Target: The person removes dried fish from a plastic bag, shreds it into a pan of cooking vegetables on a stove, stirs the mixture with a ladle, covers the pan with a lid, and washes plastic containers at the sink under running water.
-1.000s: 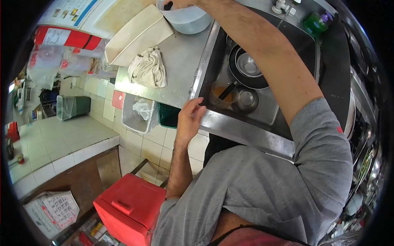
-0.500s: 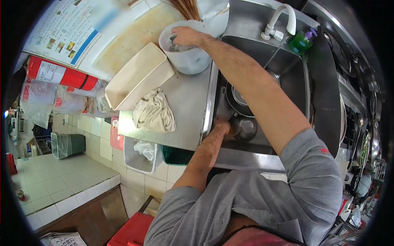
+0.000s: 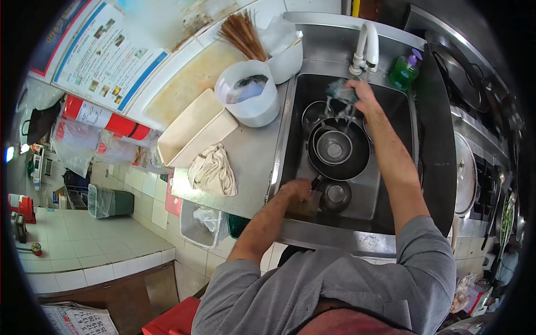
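I see my right hand (image 3: 364, 97) pinching a wet, blurry scrubber (image 3: 338, 92) up over the sink (image 3: 365, 204), near the tap (image 3: 368, 47), with drips hanging under it above the black pan (image 3: 341, 172) and its bowls (image 3: 334, 149). My left hand (image 3: 300, 190) is low in the sink by the clear tub (image 3: 309, 205), beside a metal bowl (image 3: 336, 196), but I can't tell if it grips anything.

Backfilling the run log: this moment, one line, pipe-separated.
right hand: gripping wet bluish-grey wad over sink | left hand: at plastic container | frying pan: metal bowl inside
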### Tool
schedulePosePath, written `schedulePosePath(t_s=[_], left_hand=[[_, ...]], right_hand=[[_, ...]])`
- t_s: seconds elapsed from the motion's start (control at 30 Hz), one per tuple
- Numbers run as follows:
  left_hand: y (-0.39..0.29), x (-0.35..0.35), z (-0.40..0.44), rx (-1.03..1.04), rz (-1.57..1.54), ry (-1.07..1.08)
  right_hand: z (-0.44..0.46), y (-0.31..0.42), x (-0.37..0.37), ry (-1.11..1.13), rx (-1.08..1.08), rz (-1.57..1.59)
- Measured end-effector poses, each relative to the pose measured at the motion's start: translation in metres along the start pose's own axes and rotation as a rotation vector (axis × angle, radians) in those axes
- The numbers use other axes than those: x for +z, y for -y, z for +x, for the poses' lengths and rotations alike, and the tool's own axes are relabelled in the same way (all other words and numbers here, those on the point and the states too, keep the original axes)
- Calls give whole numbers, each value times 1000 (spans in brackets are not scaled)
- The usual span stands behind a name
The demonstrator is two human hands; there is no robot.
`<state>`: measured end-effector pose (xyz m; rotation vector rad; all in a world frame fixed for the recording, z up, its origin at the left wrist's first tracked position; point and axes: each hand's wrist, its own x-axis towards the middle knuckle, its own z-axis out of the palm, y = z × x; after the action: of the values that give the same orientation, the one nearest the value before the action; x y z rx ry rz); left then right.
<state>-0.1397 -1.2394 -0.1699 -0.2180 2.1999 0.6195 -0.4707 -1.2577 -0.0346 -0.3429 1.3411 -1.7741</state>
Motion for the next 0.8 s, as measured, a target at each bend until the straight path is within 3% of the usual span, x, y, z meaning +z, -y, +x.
schedulePosePath(t_s=[0.03,0.07,0.13,0.17,0.23,0.27,0.3,0.37,0.43,0.5,0.57,0.63,0.77,0.8], left_hand=[[7,0,9,185,206,76],[-2,-15,0,187,226,80],[-32,-51,-37,-53,140,97],[-33,-61,-39,-45,162,102],[-32,-76,-42,-207,-295,154],[-44,-93,-58,-273,-468,190],[-40,-88,-50,-274,-468,200],[-27,-75,-26,-486,-685,120],[-32,-70,-14,-503,-676,156],[-23,-58,6,-424,-528,11],[-27,-86,-17,-506,-665,46],[0,-95,-22,-451,-1051,-108],[-32,-140,-30,-409,-1004,-122],[-43,-149,-25,-355,-926,-255]], right_hand=[[9,-2,-26,-23,-67,-92],[-3,10,-35,-112,-27,5],[4,22,-60,-178,-40,-9],[12,27,-73,-231,-40,-32],[31,31,-95,-240,-42,16],[37,33,-97,-273,-114,-165],[37,34,-97,-299,-178,-348],[56,41,-106,-239,-139,-371],[67,37,-106,-235,-225,-339],[66,47,-99,-185,-193,-487],[71,48,-94,-226,-173,-507],[72,49,-93,-215,-213,-544],[107,31,-114,-159,-210,-534],[113,30,-118,-129,-278,-557]])
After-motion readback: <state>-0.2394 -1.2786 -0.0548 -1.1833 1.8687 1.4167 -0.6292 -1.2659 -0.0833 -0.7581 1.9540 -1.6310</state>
